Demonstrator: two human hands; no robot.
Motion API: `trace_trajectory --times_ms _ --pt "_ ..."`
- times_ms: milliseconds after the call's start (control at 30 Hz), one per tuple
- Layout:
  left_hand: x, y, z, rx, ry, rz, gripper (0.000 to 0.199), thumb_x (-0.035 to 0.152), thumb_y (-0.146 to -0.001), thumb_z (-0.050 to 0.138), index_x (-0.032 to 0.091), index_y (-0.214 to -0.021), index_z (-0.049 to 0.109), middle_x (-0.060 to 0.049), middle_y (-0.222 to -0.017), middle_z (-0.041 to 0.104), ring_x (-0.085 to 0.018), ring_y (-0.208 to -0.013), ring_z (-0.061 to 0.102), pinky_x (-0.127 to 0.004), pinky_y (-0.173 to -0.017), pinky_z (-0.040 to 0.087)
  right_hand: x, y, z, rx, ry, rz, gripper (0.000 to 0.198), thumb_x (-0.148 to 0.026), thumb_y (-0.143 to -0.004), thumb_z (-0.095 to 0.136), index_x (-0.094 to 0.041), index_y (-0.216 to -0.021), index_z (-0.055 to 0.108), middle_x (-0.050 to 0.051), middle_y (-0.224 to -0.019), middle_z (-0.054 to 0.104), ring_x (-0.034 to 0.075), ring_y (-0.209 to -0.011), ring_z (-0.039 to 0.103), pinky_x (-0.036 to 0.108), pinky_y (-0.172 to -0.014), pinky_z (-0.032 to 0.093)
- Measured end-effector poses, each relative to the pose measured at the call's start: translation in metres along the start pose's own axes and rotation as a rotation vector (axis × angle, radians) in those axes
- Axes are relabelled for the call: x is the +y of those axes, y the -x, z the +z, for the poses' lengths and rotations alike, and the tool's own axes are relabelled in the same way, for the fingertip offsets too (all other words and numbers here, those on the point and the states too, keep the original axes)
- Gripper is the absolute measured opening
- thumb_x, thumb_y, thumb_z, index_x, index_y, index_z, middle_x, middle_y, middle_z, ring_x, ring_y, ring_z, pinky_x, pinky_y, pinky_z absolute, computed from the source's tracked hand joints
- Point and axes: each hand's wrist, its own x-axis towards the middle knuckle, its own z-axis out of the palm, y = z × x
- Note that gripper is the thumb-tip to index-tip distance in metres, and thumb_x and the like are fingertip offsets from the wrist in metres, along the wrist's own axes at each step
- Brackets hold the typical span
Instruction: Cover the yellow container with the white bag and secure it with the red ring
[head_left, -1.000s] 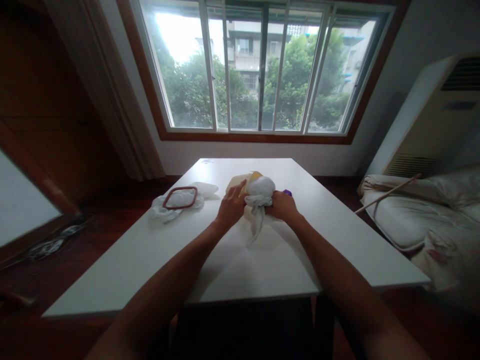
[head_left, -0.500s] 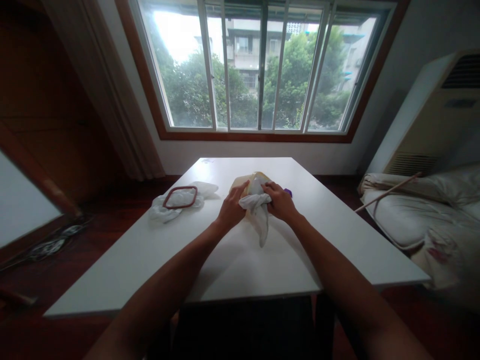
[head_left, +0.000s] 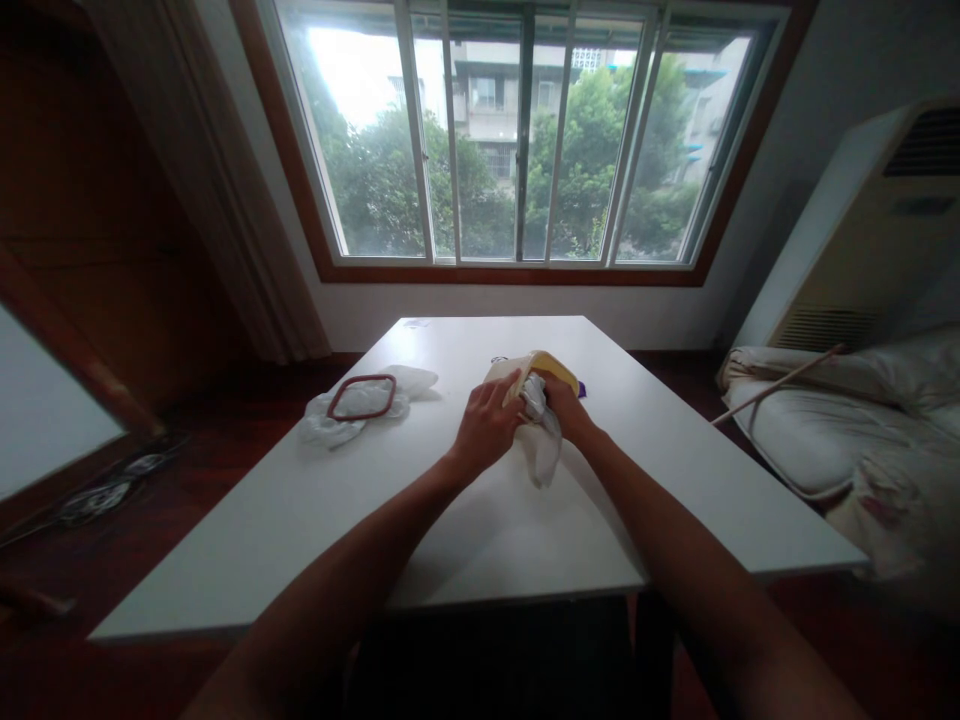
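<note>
A pale yellow container point(head_left: 545, 360) lies tilted on the table, its open mouth turned toward me. My left hand point(head_left: 489, 418) grips the near left side of its rim. Inside the mouth is my right hand point(head_left: 564, 402), closed on a bunched white cloth point(head_left: 541, 445); its fingers are partly hidden by the rim. The loose end of the cloth hangs out below the opening. Just behind my right hand, a small purple thing point(head_left: 582, 389) shows beside the container, mostly covered.
On the left of the white table point(head_left: 315, 540) a brown rounded-square ring point(head_left: 362, 413) rests on a crumpled white plastic bag point(head_left: 330, 432). A window point(head_left: 517, 150) is beyond the table. To the right are a sofa point(head_left: 810, 440) with a stick point(head_left: 780, 385) and an air conditioner point(head_left: 832, 230).
The container has turned, so its mouth faces me more. My right hand has pushed the cloth into it, and my left hand has shifted right along the rim.
</note>
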Motion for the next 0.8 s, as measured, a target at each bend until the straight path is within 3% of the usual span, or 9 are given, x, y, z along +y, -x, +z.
trace_trajectory --times_ms 200,433,533,667,800 --pt "-0.017 -0.002 -0.009 0.068 -0.104 -0.220 0.012 0.023 -0.084 0.064 0.020 -0.095 0.062 -0.012 -0.147 0.048 -0.030 -0.131 0.046 -0.051 -0.111 0.034 -0.014 0.002 -0.005 0.264 0.036 -0.173 0.041 -0.025 -0.090 0.053 -0.024 -0.130 0.056 0.009 -0.125 0.065 0.026 -0.115 0.062 0.047 -0.101 0.051" --pt "-0.040 0.000 -0.008 0.153 -0.073 -0.304 0.017 0.018 -0.084 0.058 0.019 -0.101 0.056 -0.015 -0.145 0.048 -0.031 -0.133 0.044 -0.047 -0.105 0.041 -0.011 0.001 -0.013 0.497 -0.088 -0.121 0.044 -0.036 -0.092 0.059 -0.022 -0.132 0.050 0.013 -0.126 0.060 0.025 -0.117 0.060 0.048 -0.105 0.050" --pt "-0.042 0.000 -0.007 0.169 -0.037 -0.305 0.021 0.021 -0.084 0.058 0.019 -0.105 0.055 -0.014 -0.136 0.055 -0.031 -0.126 0.050 -0.046 -0.099 0.045 -0.005 0.002 -0.016 0.471 -0.059 -0.100 0.038 -0.036 -0.093 0.057 -0.022 -0.129 0.053 0.012 -0.122 0.061 0.024 -0.111 0.062 0.047 -0.100 0.052" --pt "-0.036 -0.002 -0.011 0.189 0.033 -0.321 0.018 0.021 -0.081 0.061 0.019 -0.098 0.056 -0.012 -0.115 0.066 -0.029 -0.109 0.059 -0.044 -0.093 0.046 -0.009 0.004 -0.011 0.290 -0.005 -0.122 0.040 -0.034 -0.092 0.058 -0.024 -0.130 0.053 0.011 -0.121 0.062 0.022 -0.099 0.065 0.041 -0.084 0.057" --pt "-0.028 -0.004 -0.019 0.254 0.193 -0.356 0.044 0.023 -0.078 0.068 0.020 -0.120 0.054 -0.006 -0.102 0.069 -0.023 -0.092 0.063 -0.042 -0.094 0.044 -0.021 0.004 0.001 0.189 0.017 -0.210 0.033 -0.027 -0.089 0.057 -0.022 -0.122 0.058 0.010 -0.112 0.065 0.022 -0.096 0.063 0.038 -0.078 0.055"
